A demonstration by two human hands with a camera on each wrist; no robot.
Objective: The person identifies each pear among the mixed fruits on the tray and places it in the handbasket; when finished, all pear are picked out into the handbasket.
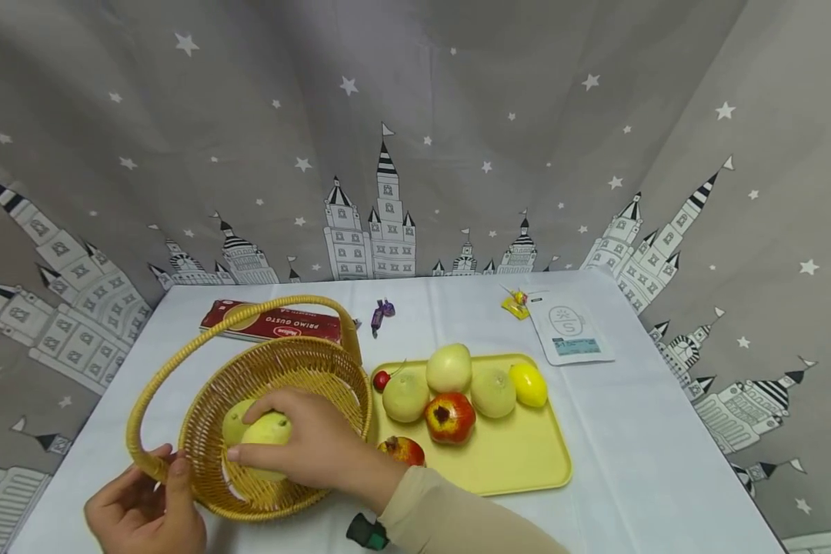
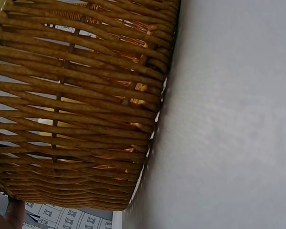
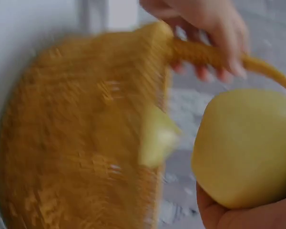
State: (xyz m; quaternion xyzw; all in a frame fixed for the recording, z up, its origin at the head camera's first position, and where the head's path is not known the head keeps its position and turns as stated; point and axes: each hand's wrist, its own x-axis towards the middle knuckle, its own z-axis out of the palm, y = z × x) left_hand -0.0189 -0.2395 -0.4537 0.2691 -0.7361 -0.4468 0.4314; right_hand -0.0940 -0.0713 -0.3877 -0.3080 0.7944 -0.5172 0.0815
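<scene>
My left hand grips the handle of a woven wicker basket near its left base; in the right wrist view its fingers wrap the handle. My right hand reaches over the basket and holds a pale yellow-green pear between thumb and fingers. A second yellow-green fruit sits inside the basket just behind it, partly covered. The right wrist view shows the held pear large, outside the blurred basket's rim. The left wrist view is mostly basket wall.
Right of the basket, a yellow tray bears pale green fruits, pomegranates, a lemon and a cherry. Behind are a red pack, purple candies, a yellow candy and a white pouch.
</scene>
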